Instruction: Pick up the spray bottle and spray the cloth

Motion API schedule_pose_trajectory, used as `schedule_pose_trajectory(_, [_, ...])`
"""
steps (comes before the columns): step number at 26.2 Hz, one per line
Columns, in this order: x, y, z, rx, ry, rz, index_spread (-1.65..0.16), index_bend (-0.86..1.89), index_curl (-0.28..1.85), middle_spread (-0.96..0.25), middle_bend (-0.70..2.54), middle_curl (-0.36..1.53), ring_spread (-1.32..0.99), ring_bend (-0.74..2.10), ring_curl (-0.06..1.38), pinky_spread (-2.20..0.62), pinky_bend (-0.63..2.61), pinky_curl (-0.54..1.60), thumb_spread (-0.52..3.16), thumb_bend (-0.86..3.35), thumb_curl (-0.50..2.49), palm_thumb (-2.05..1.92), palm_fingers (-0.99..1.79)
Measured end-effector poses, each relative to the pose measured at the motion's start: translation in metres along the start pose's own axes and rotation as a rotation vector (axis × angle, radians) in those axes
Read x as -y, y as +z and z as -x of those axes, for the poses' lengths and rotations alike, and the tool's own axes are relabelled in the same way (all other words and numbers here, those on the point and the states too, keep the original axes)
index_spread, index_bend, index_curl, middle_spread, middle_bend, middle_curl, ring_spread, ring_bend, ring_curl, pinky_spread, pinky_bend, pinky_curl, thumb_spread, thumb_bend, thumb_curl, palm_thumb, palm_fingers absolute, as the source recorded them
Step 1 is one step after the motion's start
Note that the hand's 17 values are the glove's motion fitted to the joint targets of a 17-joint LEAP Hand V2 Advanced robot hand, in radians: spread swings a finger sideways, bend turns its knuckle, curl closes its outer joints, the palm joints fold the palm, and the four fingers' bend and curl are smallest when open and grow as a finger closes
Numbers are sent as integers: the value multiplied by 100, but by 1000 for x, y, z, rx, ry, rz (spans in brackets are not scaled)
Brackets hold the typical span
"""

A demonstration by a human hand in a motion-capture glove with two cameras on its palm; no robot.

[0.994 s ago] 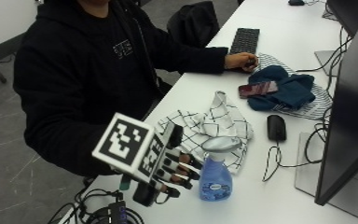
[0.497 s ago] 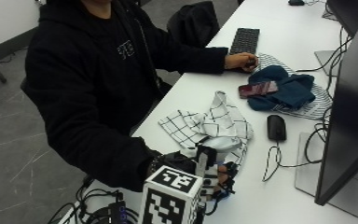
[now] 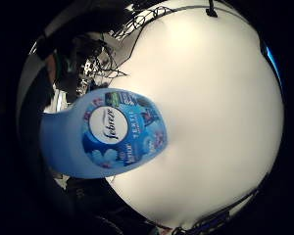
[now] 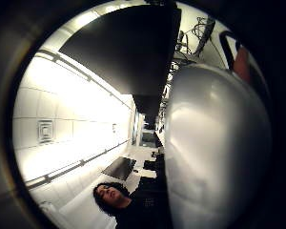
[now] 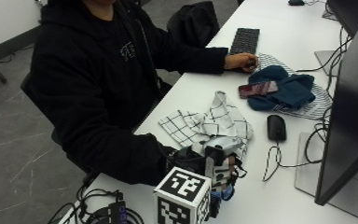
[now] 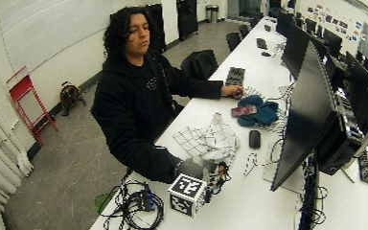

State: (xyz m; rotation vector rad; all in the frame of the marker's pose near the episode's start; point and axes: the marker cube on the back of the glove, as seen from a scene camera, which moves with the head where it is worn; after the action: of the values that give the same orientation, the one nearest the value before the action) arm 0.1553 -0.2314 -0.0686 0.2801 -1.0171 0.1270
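Note:
In the outside view my gloved right hand (image 5: 199,163) is wrapped round the spray bottle at the near end of the white table (image 5: 272,205), and only a strip of blue bottle (image 5: 226,194) shows below the fingers. The little finger side palm view shows the blue Febreze bottle (image 3: 112,132) close up, over the table (image 3: 210,112). Its silver-grey spray head (image 4: 214,152) fills much of the thumb side palm view. A white checked cloth (image 5: 219,122) lies crumpled on the table just beyond the hand.
The person's bare left hand (image 5: 241,60) rests by a black keyboard (image 5: 246,39). A phone (image 5: 258,88) lies on a blue cloth (image 5: 287,93). A black mouse (image 5: 276,127) and cables lie beside the monitor (image 5: 353,112) on the right.
A second ago the gloved hand hung left of the bottle with fingers spread. It has since moved right onto the bottle and curled round it, hiding most of it.

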Motion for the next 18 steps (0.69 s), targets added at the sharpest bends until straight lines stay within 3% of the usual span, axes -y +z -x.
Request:
schedule_pose_trajectory(6, [5,9,-3,66,-17,-79,-31,19,39,-23,41,46,-24,54,42,-21,35,35,60,0,50,92,141])
schedule_pose_trajectory(18, [9,12,-8,29,-114,-284,-29,19,42,-22,61,54,-22,75,49,-31,48,41,55,-3,57,93,148])
